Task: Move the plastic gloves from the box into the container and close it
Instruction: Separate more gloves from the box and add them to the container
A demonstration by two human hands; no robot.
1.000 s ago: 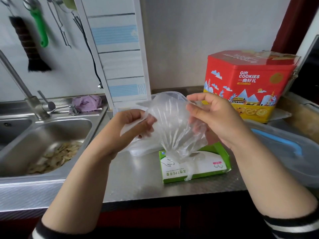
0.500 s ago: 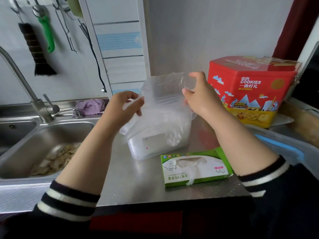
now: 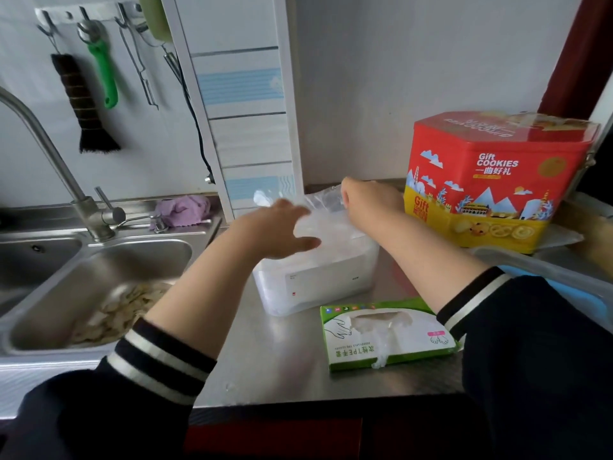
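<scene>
Gloves (image 3: 326, 224), flimsy and slippery: we press them into the container (image 3: 318, 280), left hand (image 3: 282, 230) flat, right hand (image 3: 368, 200) pinching an edge.

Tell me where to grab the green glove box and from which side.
Grip the green glove box across its two long edges, coming from above. It lies flat with its wide face up, and a loose glove trails from the top opening, so keep fingers off the middle.

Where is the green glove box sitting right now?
In the head view, the green glove box lies flat on the steel counter, near its front edge, just in front of the white container and under the right forearm.
</scene>
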